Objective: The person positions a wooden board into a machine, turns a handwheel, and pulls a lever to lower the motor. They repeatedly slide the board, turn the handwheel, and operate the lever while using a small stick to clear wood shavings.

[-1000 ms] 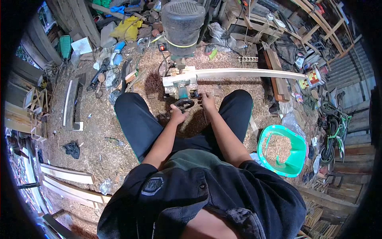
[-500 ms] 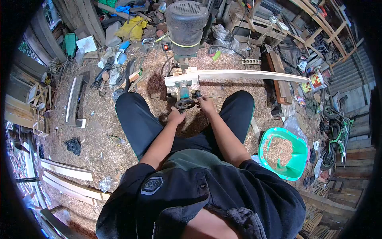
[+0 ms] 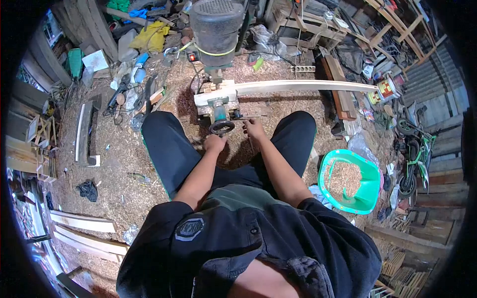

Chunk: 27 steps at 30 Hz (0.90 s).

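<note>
My left hand (image 3: 214,143) is closed at the near edge of a dark handwheel (image 3: 221,128) on the front of a motor-driven woodworking machine (image 3: 215,35). My right hand (image 3: 255,129) is just right of the wheel, thumb and fingers curled but apart. Just beyond its fingertips, a thin metal rod (image 3: 254,116) sticks out sideways from the machine; contact with it is hard to make out. A long pale wooden strip (image 3: 303,85) lies across the machine's clamp, behind the wheel, and reaches far to the right.
A paint bucket (image 3: 386,89) stands at the strip's far end. To my right is a green tub (image 3: 367,193) with wood shavings. Dark beams (image 3: 340,94) lie under the strip. Pale boards (image 3: 84,222) lie at lower left, and a small green motorbike (image 3: 417,159) stands far right.
The camera view has shifted, moving the machine left and up in the picture. My right hand has come slightly away from the machine's side, where the thin rod now shows.
</note>
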Each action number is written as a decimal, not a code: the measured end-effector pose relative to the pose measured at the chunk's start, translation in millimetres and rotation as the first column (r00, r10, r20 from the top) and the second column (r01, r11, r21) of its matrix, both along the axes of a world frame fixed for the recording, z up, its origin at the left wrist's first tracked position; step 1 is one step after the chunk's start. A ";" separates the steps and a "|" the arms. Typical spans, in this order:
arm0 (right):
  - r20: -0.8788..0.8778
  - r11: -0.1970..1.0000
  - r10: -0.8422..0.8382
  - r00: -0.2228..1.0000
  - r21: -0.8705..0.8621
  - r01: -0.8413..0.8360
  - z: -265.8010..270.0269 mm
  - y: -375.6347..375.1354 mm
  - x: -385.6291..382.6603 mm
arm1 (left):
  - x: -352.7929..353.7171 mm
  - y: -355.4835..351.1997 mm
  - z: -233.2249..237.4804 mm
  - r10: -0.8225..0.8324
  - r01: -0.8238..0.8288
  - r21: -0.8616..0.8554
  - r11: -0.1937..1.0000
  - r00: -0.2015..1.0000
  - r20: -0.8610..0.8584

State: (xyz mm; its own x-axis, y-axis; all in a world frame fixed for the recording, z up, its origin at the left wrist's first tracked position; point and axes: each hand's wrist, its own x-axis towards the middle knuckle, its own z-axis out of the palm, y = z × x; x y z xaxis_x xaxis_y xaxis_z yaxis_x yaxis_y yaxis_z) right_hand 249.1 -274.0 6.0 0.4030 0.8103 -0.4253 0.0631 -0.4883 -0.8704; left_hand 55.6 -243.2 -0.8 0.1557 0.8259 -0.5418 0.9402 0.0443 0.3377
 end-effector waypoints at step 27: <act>0.171 0.412 -0.265 0.949 0.910 -0.048 309.5 176.5 36.7 | -21.3 19.8 138.1 -0.486 0.009 0.711 0.703 0.735 0.472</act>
State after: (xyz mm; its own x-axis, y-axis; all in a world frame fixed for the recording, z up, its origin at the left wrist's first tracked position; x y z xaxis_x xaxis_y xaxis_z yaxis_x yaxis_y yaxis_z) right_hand 285.7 -97.6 315.5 0.4757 0.5980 0.6450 0.3545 0.5407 -0.7628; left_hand 34.3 -223.5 137.4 0.4890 0.7861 0.3781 0.4626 -0.6012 0.6516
